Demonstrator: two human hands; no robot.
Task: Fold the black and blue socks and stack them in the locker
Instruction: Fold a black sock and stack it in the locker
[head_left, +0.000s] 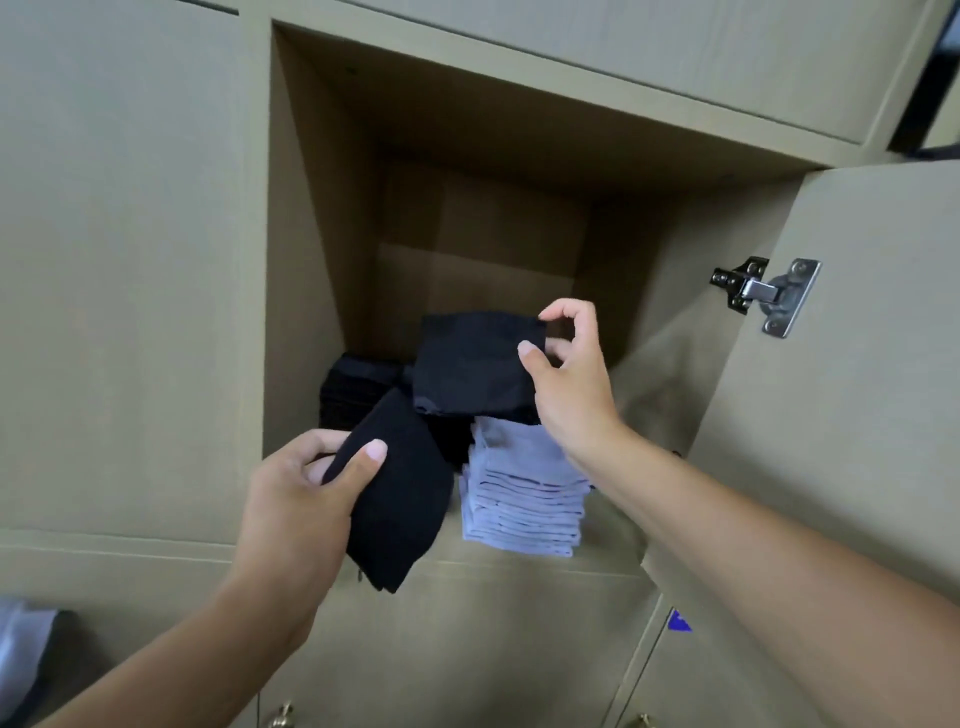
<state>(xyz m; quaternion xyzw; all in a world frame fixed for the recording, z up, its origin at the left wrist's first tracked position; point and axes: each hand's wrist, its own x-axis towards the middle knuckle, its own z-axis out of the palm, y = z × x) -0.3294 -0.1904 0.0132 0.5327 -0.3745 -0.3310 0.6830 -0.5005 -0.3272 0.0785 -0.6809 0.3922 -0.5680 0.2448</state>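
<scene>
Black folded sock (397, 488) clamped in the left hand (291, 512), thumb over its upper left edge, fingers curled behind; hangs slantwise in front of the locker's (311, 218) lower lip, most of its length below and right of the grip. Second black folded sock (475, 364) pinched at its right edge by the right hand (569, 379), thumb on the front face, forefinger arched over the top corner; held flat and level above the stacks, stretching left from the grip. Beneath it, at the front right of the locker floor, a neat stack of pale blue socks (524, 491), just under the right wrist. At the back left, a darker stack of black socks (353, 389), partly hidden behind both held pieces. Locker door (862, 415) swung open on the right, metal hinge (769, 293) showing. At the lower left corner, blurred pale and dark cloth (26, 654), too unclear to identify.
</scene>
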